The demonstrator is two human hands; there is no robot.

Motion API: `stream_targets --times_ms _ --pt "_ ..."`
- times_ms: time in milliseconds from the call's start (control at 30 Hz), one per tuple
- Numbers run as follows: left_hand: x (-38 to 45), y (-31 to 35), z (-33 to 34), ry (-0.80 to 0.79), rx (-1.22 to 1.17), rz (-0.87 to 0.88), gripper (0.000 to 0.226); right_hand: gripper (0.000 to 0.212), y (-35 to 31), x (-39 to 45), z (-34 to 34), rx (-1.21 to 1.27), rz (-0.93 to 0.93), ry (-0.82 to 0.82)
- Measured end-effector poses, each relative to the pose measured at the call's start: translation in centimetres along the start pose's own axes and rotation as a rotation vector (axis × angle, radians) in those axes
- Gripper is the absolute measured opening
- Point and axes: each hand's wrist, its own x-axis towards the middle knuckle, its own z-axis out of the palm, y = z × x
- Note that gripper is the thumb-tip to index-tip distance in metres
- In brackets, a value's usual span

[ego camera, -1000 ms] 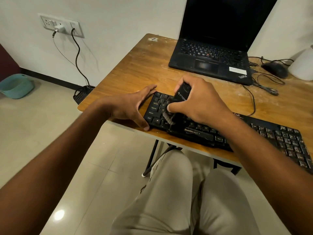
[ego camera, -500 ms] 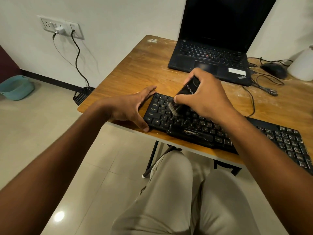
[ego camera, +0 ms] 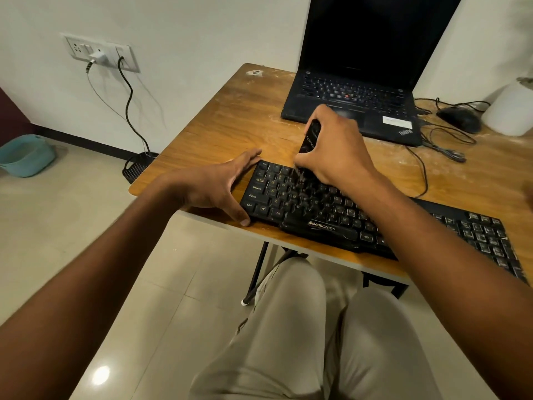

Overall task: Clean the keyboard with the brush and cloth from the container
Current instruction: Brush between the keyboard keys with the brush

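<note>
A person sits at a wooden bench (ego camera: 219, 122), seen from above through a head-worn camera, with both bare arms reaching forward over pale trousers.

A black keyboard (ego camera: 317, 209) lies along the near edge of the bench, running from the centre toward the right. The left hand (ego camera: 219, 186) rests against the keyboard's left end, fingers straight along the far corner and thumb pressed at the near corner, bracing it and holding nothing. The right hand (ego camera: 334, 148) is curled around a black brush (ego camera: 310, 138), handle tilted up and away, bristles down on the upper-left key rows. The bristles are blurred, so exact contact is hard to make out.

Beyond the keyboard, at the far side of the bench, an open laptop (ego camera: 354, 93) stands with a dark screen. To its right lie a mouse (ego camera: 458, 118) and loose cables, and a white object sits at the far right edge. A pale dusty film shows on the wood near the laptop.

Judging from this, the task is in its brushing stage and looks early: the brush works the left end, while the middle and right keys, including the number pad, appear yet to be swept. Whether any keys are already clean cannot be told. No cloth and no container are visible on the bench, so the wiping step seems not yet begun. A teal tub (ego camera: 26, 154) sits on the floor at far left; whether it is the container is unclear.
</note>
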Motion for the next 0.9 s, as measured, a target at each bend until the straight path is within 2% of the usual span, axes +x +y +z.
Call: stream_targets --times_ms 267,567,667,900 --pt "0.1 -0.2 -0.1 -0.002 0.003 0.015 0.148 0.052 -0.9 -4.1 -2.2 0.051 -0.103 -0.216" --pt "0.0 0.0 0.0 0.01 0.019 0.007 0.149 0.062 0.0 -0.2 -0.6 0.004 -0.045 -0.125" --pt "-0.1 0.1 0.0 0.014 0.038 0.002 0.149 0.057 0.1 0.3 -1.1 0.068 -0.036 -0.102" --pt "-0.1 0.0 0.0 0.008 0.015 0.011 0.147 0.05 -0.8 -3.6 -2.9 0.108 -0.212 -0.289"
